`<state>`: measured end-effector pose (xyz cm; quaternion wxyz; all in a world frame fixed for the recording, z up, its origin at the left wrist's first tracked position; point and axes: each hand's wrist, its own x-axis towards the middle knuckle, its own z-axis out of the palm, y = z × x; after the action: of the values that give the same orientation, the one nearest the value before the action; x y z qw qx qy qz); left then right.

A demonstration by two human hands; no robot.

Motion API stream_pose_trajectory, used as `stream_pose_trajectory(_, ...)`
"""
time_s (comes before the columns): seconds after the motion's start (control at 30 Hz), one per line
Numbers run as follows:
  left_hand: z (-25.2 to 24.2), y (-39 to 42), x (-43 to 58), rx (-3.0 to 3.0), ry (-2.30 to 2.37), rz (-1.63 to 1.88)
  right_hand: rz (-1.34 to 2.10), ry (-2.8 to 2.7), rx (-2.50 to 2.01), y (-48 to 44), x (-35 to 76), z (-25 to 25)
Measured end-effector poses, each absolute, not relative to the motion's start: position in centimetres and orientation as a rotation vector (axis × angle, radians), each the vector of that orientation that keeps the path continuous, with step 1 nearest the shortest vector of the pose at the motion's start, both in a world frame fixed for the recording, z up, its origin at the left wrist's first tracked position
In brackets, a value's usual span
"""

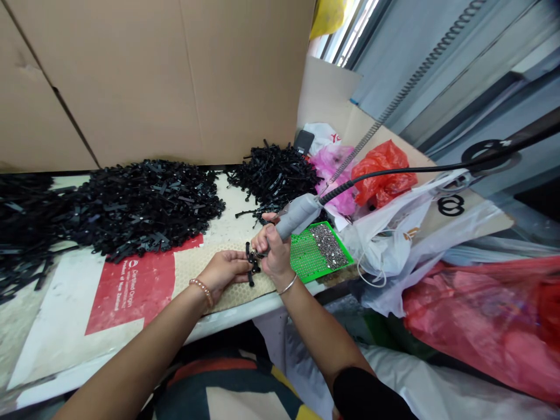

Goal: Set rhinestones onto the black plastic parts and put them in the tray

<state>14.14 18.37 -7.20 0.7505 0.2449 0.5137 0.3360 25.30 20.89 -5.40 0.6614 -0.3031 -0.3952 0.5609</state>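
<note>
My right hand (275,251) is wrapped round a grey electric screwdriver (297,216), which hangs from a coiled spring and a black cable. Its tip points down and left at a small black plastic part (251,265). With thumb and fingers, my left hand (227,269) pinches that part over a tan textured mat (188,280). The exact contact between tip and part is hidden by my right fingers. Right of my right hand lies a green perforated tray (301,256) with many small metal screws (328,246) heaped at its far right.
Large heaps of black plastic parts (153,204) lie along the back left, and a smaller heap (280,175) stands behind the screwdriver. A cardboard wall (153,81) rises behind. Red, pink and clear plastic bags (385,172) crowd the right side. The table's front edge runs beneath my forearms.
</note>
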Motion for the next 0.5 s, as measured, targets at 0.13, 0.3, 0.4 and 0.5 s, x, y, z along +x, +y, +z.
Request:
stream_pose_trajectory(0.13, -7.4, 18.4, 14.2, 0.543, 1.102, 0.735, 1.287, -0.935, -0.682, 20.8, 25.3, -5.8)
stream_pose_trajectory(0.3, -7.3, 18.3, 14.2, 0.539, 1.101, 0.75, 1.358, -1.062, -0.573, 20.9, 25.5, -6.2)
stream_pose_trajectory(0.4, -7.3, 18.4, 14.2, 0.537, 1.098, 0.745, 1.403, -1.124, -0.58, 21.2, 25.8, -6.5)
stream_pose_trajectory(0.5, -7.4, 18.6, 14.4, 0.552, 1.095, 0.731, 1.467, -1.159, -0.597, 21.5, 26.1, -6.9)
